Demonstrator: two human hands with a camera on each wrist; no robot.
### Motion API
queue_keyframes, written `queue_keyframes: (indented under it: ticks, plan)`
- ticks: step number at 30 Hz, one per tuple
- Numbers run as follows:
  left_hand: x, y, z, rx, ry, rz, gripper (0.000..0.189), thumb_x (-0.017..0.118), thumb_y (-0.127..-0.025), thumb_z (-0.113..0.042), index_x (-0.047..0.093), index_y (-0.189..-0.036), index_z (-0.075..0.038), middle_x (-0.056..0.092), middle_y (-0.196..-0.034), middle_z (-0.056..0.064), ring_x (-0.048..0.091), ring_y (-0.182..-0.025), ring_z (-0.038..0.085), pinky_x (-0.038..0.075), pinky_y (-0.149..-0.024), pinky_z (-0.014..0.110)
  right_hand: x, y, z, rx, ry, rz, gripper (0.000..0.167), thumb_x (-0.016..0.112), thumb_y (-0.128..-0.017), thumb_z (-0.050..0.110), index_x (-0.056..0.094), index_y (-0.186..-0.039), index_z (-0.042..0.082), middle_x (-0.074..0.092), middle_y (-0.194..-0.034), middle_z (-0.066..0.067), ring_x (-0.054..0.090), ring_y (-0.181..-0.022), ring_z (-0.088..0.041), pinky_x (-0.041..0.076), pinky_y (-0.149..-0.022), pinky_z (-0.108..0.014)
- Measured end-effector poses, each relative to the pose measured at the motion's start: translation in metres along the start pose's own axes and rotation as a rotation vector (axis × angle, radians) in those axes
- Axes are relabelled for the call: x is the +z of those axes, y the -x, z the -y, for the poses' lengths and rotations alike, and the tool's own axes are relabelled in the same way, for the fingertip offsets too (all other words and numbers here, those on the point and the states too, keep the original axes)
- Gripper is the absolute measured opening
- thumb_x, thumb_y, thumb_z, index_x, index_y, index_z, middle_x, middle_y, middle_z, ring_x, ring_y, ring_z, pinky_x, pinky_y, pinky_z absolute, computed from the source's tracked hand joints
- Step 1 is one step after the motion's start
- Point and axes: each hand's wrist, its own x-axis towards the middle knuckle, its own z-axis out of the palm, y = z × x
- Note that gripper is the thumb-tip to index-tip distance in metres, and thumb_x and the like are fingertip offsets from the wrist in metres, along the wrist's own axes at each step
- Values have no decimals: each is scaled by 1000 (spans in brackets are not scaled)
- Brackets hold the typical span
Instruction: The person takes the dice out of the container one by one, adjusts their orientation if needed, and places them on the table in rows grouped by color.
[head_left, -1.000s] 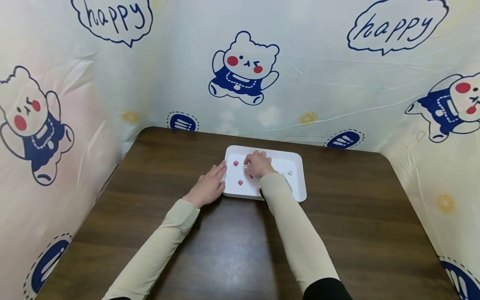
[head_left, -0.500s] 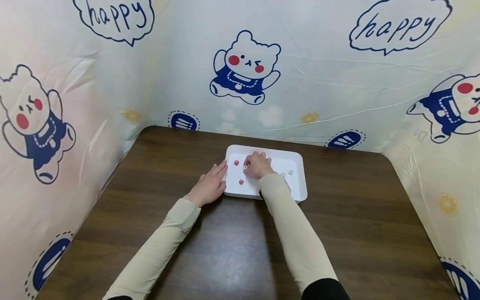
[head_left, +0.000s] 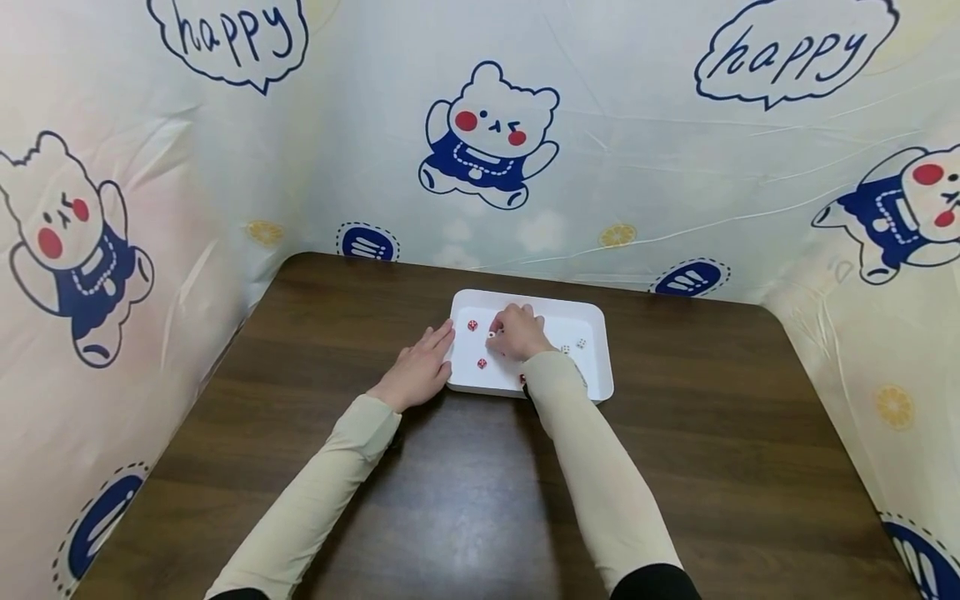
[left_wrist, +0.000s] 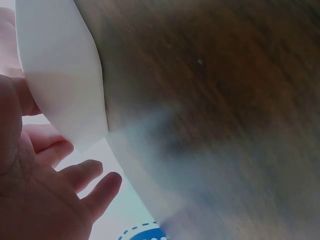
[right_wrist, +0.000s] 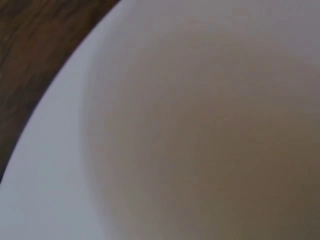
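Observation:
A shallow white tray [head_left: 558, 312] lies on the table with several small dice in it. My left hand [head_left: 415, 372] rests at the tray's left side, its fingers extended against the rim; the left wrist view shows the fingers [left_wrist: 102, 195] by the tray's outer wall [left_wrist: 65, 75]. My right hand [head_left: 519, 332] is inside the tray, thumb and forefinger pinching a white die [head_left: 491, 335]. Two red dice [head_left: 472, 326] lie to its left, and white dice [head_left: 581, 343] to its right. Another red die [head_left: 522, 379] is partly covered by the right wrist. The right wrist view is blurred.
The brown wooden table [head_left: 465, 500] extends around the tray. A printed cloth [head_left: 637, 150] with cartoon bears hangs behind it and on both sides.
The right hand stays nearly in place over the tray, with its wrist shifting slightly. The left hand and the uncovered dice have not visibly moved.

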Motion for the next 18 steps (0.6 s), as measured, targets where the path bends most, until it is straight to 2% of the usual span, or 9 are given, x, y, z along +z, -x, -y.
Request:
queue_keyframes:
  ticks: [10, 18]
  plan:
    - [-3, 0, 1, 30, -7, 29, 60, 45, -101, -27, 23, -153, -6, 12, -164, 6, 17, -148, 38, 25, -111, 63, -9, 12, -4, -61, -21, -13, 17, 71, -85, 27, 70, -95, 12, 54, -122, -5, 38, -119, -25, 28, -103, -47]
    - [-4, 0, 3, 40, -20, 32, 60, 45, -101, -28, 24, -153, -6, 12, -164, 6, 18, -148, 38, 25, -111, 62, -16, 29, -4, -136, 5, -48, 15, 71, -85, 27, 68, -90, 13, 55, -116, -4, 39, -115, -23, 29, -100, -44]
